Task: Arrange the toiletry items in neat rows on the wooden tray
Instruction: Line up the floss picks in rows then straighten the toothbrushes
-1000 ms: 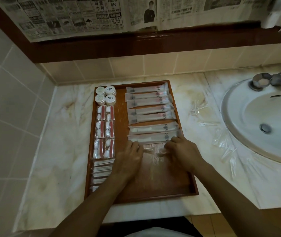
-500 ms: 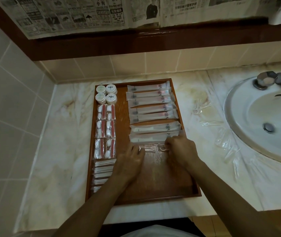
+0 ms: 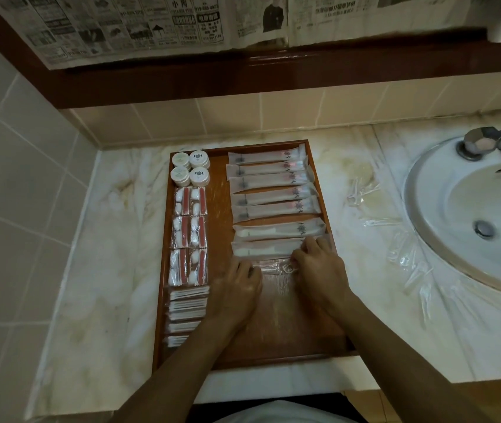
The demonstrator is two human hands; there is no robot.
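A wooden tray (image 3: 289, 337) lies on the marble counter. Its right column holds several long white sachets (image 3: 269, 175) in a row. Its left column holds small round white jars (image 3: 190, 167), red-and-white packets (image 3: 189, 232) and thin white packets (image 3: 187, 306). A clear plastic packet (image 3: 275, 267) lies just below the lowest sachet. My left hand (image 3: 238, 288) pinches its left end and my right hand (image 3: 319, 270) pinches its right end, fingers also touching the lowest sachet.
Several clear plastic packets (image 3: 395, 236) lie loose on the counter between the tray and the white sink (image 3: 472, 215). A tap (image 3: 487, 141) stands at the sink's back. Tiled walls rise on the left and behind, with newspaper above.
Both hands have slid the clear packet slightly up the tray, closer to the lowest sachet. The view has shifted a little.
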